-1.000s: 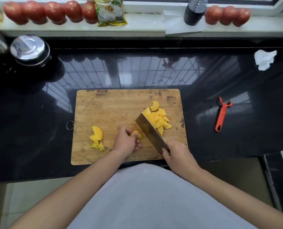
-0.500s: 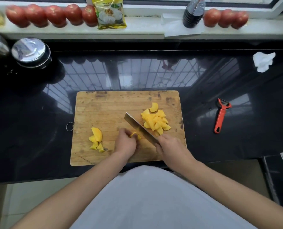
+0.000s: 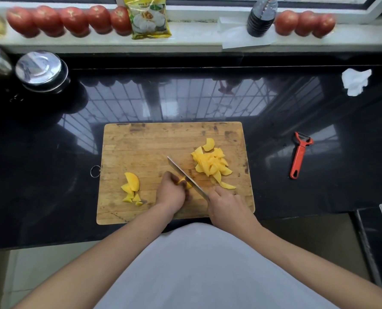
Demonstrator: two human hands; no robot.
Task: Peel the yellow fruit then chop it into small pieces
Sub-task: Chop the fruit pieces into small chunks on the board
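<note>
Board [image 3: 141,148] | knife [image 3: 186,178] diagonal, tip far-left | fruit piece [image 3: 184,183] under blade

Tomatoes [image 3: 74,21] line the sill; crumpled tissue [image 3: 355,81] lies on the counter [image 3: 51,175].

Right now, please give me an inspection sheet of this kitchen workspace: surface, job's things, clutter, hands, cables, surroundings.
Surface: black glossy counter; wooden cutting board lies on it.
Job's things: cut yellow fruit pile on the board's right, smaller pieces on its left; red peeler on the counter right of the board.
Clutter: crumpled white tissue, steel lidded pot.
Hands: left hand holds a fruit piece; right hand grips the knife, blade on that piece.
Cables: nothing seen.
Surroundings: windowsill with tomatoes, yellow packet, dark bottle.
</note>
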